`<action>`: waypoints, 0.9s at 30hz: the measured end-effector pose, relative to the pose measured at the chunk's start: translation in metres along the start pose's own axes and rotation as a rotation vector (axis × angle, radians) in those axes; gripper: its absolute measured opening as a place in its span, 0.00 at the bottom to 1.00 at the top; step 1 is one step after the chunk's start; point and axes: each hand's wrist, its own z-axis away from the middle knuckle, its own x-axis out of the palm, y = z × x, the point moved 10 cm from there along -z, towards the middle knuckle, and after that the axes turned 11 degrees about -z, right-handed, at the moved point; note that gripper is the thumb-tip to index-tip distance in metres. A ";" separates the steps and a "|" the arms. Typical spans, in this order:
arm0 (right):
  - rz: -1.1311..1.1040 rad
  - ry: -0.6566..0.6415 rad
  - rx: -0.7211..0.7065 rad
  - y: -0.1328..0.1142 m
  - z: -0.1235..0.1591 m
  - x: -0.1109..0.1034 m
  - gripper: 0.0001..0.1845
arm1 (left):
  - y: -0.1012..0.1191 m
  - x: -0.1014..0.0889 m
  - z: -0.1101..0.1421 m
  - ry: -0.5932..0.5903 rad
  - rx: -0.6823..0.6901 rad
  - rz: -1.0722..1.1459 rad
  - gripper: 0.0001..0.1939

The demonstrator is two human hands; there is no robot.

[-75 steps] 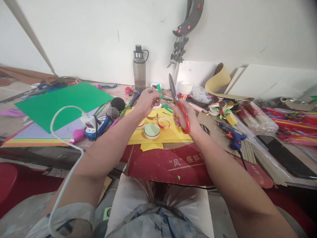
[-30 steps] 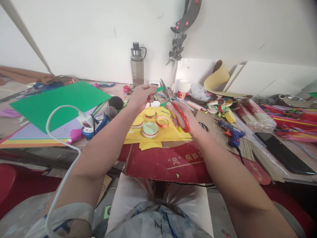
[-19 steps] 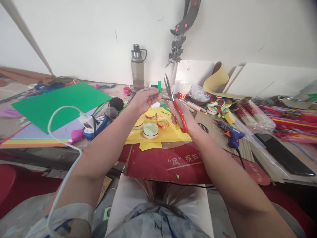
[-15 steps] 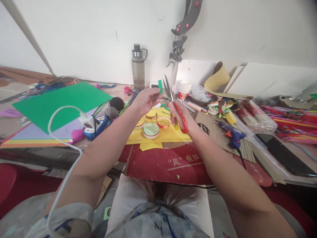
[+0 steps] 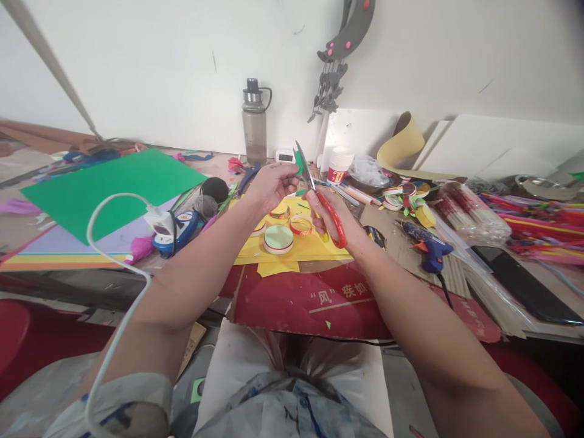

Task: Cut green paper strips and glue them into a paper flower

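Observation:
Between its fingertips my left hand (image 5: 274,184) pinches a small strip of green paper (image 5: 298,162). My right hand (image 5: 331,213) is wrapped round the handles of red-handled scissors (image 5: 332,214), whose blades point up and away from me. The blades are at the green strip, touching or overlapping its right side; I cannot tell if they have cut into it. Below the hands lie yellow sheets (image 5: 249,254). On them are a round box with a pale green top (image 5: 278,238), a red and gold ring (image 5: 301,225) and another yellow-topped round piece (image 5: 280,211).
A large green sheet (image 5: 114,191) lies left, near a blue power socket (image 5: 180,234) with a white cable. At the back stand a water bottle (image 5: 255,125) and paper cups (image 5: 340,164). Right are a glue gun (image 5: 431,246) and a black phone (image 5: 527,286).
The scissors have come left onto the green strip, after standing open and apart from it half a second ago. My left hand keeps its pinch, and the strip has been turned about.

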 end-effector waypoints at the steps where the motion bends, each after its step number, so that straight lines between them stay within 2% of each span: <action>1: 0.001 0.001 0.005 0.000 0.000 0.000 0.34 | 0.000 0.000 0.000 0.001 0.000 -0.008 0.09; 17: 0.073 0.036 -0.037 -0.002 0.001 -0.004 0.33 | 0.002 0.002 0.003 -0.004 0.000 -0.027 0.08; 27: 0.066 0.035 -0.071 -0.005 0.003 -0.001 0.32 | -0.007 0.001 0.002 -0.010 -0.079 -0.058 0.05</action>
